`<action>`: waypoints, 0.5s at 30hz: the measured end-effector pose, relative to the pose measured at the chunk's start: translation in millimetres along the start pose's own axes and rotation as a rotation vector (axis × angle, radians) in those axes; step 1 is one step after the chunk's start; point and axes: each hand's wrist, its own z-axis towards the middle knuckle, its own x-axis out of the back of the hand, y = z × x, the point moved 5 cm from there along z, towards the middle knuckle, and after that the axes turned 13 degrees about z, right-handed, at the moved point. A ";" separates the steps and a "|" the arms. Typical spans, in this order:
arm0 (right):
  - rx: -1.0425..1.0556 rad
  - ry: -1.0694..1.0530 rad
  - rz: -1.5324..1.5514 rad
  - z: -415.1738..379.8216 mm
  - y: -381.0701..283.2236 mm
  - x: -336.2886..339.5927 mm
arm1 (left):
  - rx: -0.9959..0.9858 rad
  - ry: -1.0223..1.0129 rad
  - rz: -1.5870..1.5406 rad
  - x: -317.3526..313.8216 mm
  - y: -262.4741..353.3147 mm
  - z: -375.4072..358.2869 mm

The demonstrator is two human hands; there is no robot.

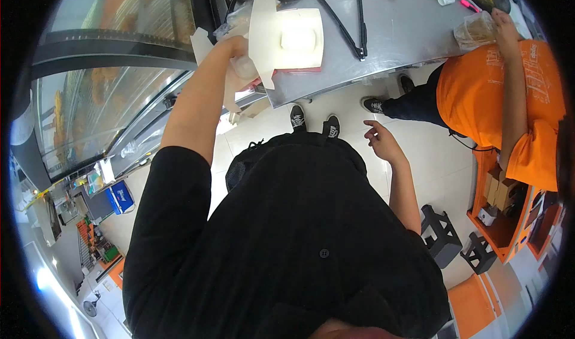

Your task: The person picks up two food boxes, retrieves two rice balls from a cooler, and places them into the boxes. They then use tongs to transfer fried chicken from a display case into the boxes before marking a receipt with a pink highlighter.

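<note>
Left hand is gripping an open white box, which is sitting at the steel counter edge beside a glass display case. Right hand is hanging free over the tiled floor, fingers loosely curled. A co-worker's hand is resting on a bag.

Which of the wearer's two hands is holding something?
The left hand, raised at the steel counter, grips white paper packaging; the right hand hangs empty, fingers loose.
</note>
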 end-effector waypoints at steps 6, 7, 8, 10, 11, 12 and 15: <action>0.020 -0.009 -0.013 3.5 -0.5 -4.4 | 0.123 -0.108 -0.026 28.9 -12.2 -10.0; 0.018 -0.010 -0.012 3.7 1.6 -5.0 | 0.241 -0.110 -0.086 40.0 -15.0 -18.5; 0.020 -0.013 -0.015 4.6 3.0 -5.3 | 0.201 -0.072 -0.066 58.8 -12.5 -24.6; 0.028 -0.009 -0.048 7.8 6.7 -4.8 | 0.142 0.106 0.121 109.8 -2.0 -47.6; 0.031 -0.012 -0.052 9.6 8.2 -5.4 | 0.119 0.246 0.287 136.8 4.1 -59.4; 0.033 -0.014 -0.062 11.4 9.5 -5.3 | 0.100 0.327 0.331 165.3 21.7 -90.0; 0.048 -0.025 -0.107 15.1 -0.4 -5.6 | 0.091 0.616 0.295 197.3 19.0 -114.8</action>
